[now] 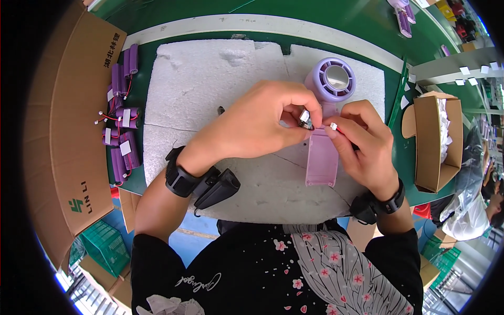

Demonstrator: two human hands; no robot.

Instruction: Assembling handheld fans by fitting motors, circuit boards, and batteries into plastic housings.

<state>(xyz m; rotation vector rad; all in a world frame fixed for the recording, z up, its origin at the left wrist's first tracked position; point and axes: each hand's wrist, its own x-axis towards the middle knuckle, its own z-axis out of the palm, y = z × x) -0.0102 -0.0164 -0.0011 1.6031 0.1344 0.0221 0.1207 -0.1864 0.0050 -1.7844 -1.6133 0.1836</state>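
- The left hand (257,126) is pinching a small metal part (305,120) between fingertips, over the pink fan handle (321,160).
- The right hand (365,144) is pinching a white connector (333,126) at the handle's top edge.
- The handle is lying on a white foam mat (210,89), with bare foam spreading left.
- The lilac fan head (331,80) is sitting just beyond the fingers.
- Purple batteries (122,121) are lying past the mat's left edge, beside a cardboard box (68,121).
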